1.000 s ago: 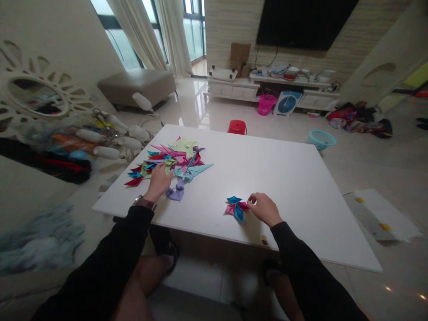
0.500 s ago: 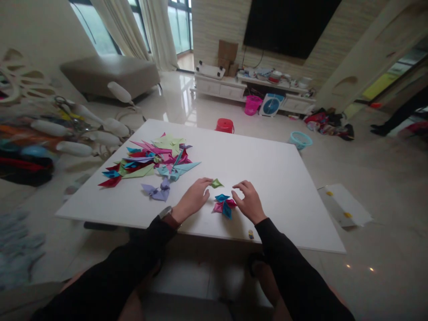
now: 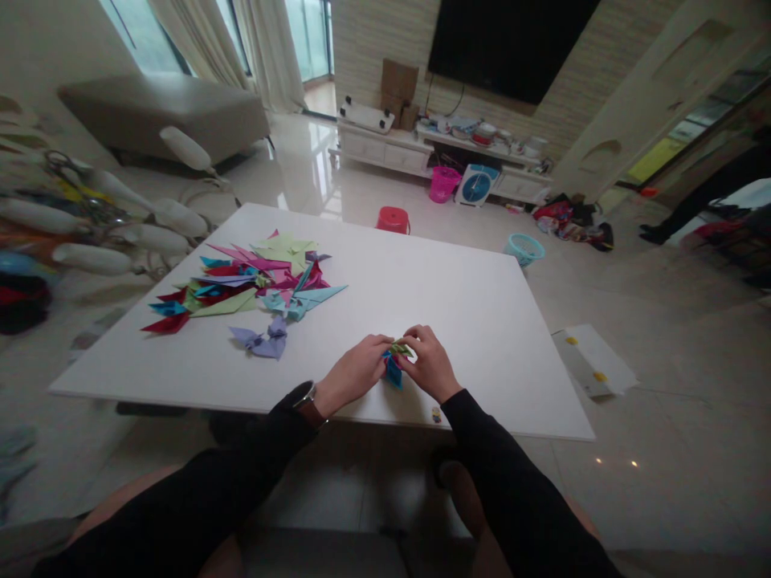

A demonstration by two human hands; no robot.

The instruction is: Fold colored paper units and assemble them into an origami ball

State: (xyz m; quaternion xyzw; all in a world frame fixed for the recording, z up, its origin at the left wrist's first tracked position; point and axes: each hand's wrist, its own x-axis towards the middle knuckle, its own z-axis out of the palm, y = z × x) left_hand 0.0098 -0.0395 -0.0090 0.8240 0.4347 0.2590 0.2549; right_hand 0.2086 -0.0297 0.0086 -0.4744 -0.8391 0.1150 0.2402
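Pinching the green folded paper [image 3: 398,350] from both sides, the left hand [image 3: 355,373] and right hand [image 3: 432,371] probably steady it against the blue paper piece [image 3: 393,373]. Beyond, a colourful paper heap [image 3: 234,302] spreads across the table [image 3: 458,297], seemingly within left reach.

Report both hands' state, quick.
Left hand: fingers closed in on the green folded paper.
Right hand: fingers curled at the same piece; whether they grip it, cannot be told.
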